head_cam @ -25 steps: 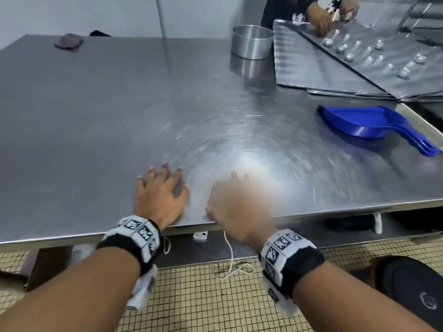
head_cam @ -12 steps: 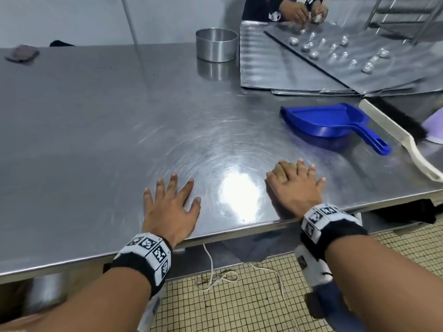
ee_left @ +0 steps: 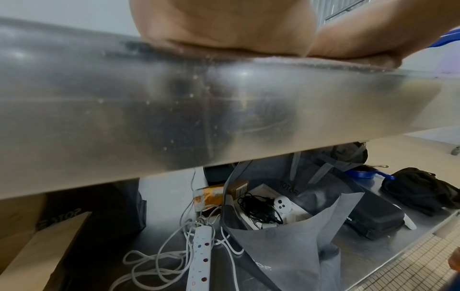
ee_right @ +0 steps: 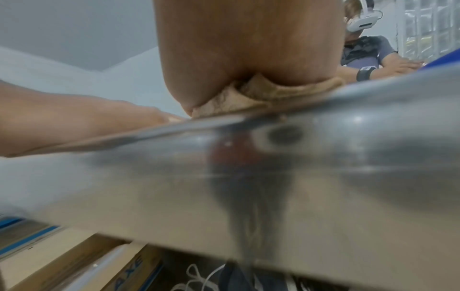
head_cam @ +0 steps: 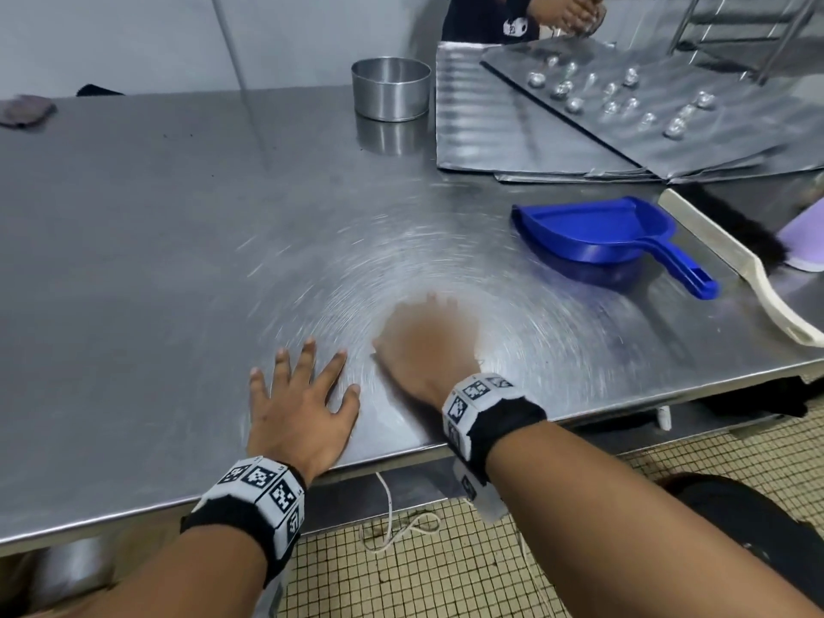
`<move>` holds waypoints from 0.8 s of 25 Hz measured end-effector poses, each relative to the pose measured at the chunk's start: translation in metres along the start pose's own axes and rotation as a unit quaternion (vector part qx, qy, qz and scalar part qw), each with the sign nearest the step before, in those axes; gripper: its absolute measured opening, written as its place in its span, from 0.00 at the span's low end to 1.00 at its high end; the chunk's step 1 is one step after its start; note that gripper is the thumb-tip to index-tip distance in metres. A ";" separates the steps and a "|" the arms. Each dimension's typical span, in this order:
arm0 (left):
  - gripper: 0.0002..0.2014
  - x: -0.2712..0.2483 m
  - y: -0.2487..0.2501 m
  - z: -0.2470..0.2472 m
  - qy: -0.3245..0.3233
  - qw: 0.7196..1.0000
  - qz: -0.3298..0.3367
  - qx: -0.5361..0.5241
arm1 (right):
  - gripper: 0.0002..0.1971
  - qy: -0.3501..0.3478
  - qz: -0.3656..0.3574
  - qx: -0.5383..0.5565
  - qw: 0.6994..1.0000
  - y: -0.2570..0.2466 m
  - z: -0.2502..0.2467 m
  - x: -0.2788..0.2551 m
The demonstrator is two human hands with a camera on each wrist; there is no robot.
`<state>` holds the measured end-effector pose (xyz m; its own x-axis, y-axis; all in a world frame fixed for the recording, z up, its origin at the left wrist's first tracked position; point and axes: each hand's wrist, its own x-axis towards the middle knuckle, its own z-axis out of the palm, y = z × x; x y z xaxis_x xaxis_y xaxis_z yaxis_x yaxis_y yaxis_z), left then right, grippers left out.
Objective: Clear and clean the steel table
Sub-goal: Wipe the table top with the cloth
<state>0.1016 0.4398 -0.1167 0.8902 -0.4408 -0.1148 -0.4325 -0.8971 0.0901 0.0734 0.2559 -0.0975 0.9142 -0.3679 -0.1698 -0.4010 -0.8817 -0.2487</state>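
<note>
The steel table (head_cam: pixel 178 216) fills the head view, with swirl marks shining in front of me. My left hand (head_cam: pixel 303 394) lies flat near the front edge, fingers spread, holding nothing. Just to its right, my right hand (head_cam: pixel 423 345) is blurred with motion and presses palm-down on the steel. In the right wrist view a crumpled tan cloth (ee_right: pixel 261 92) is squeezed between that palm and the table edge (ee_right: pixel 323 157). The head view hides the cloth under the hand.
A blue dustpan (head_cam: pixel 593 234) and a cream-handled brush (head_cam: pixel 758 278) lie at the right. A round steel tin (head_cam: pixel 390 89) and foil-covered trays (head_cam: pixel 535 136) stand at the back, where another person's hands (head_cam: pixel 566 11) work. A dark rag (head_cam: pixel 24 110) sits far left.
My right hand swept out to the right with the cloth, then came back left beside the left hand. The left hand stayed flat in place.
</note>
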 end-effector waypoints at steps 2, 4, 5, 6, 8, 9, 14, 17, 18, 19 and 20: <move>0.31 0.000 0.001 -0.001 -0.002 1.000 0.001 0.002 | 0.38 -0.015 -0.048 0.000 0.999 -0.009 0.007 -0.017; 0.31 -0.001 0.001 -0.003 -0.002 1.000 0.003 0.001 | 0.37 -0.017 -0.079 -0.002 0.997 -0.008 0.011 -0.036; 0.31 -0.001 0.000 -0.004 -0.004 1.000 0.004 0.001 | 0.36 -0.020 -0.088 -0.007 0.996 -0.006 0.012 -0.046; 0.31 -0.002 0.000 -0.004 -0.006 1.000 0.007 0.001 | 0.36 -0.023 -0.091 -0.011 0.995 -0.002 0.012 -0.054; 0.31 -0.003 0.000 -0.004 -0.013 1.000 0.010 0.003 | 0.35 -0.029 -0.084 -0.013 0.996 0.008 0.010 -0.069; 0.31 -0.002 -0.001 -0.004 -0.016 1.000 0.010 0.002 | 0.35 -0.030 -0.076 -0.011 0.997 0.014 0.009 -0.074; 0.31 0.000 0.001 -0.013 -0.013 1.000 0.020 0.001 | 0.33 -0.008 0.013 0.012 1.000 0.076 -0.006 -0.094; 0.31 -0.001 0.018 -0.016 0.011 1.000 0.017 -0.015 | 0.33 0.014 0.087 0.029 0.996 0.131 -0.021 -0.092; 0.31 0.000 0.027 -0.016 0.013 0.999 0.016 -0.024 | 0.33 0.020 0.107 0.031 0.994 0.148 -0.026 -0.088; 0.31 0.002 0.035 -0.016 0.013 0.999 0.016 -0.032 | 0.33 0.027 0.124 0.033 0.991 0.161 -0.032 -0.082; 0.31 0.006 0.048 -0.015 0.013 0.999 0.012 -0.041 | 0.33 0.028 0.137 0.035 0.990 0.174 -0.037 -0.072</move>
<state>0.0887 0.3948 -0.0984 0.8838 -0.4597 -0.0866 -0.4410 -0.8806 0.1735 -0.0605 0.1179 -0.0932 0.7715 -0.6082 -0.1867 -0.6356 -0.7242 -0.2673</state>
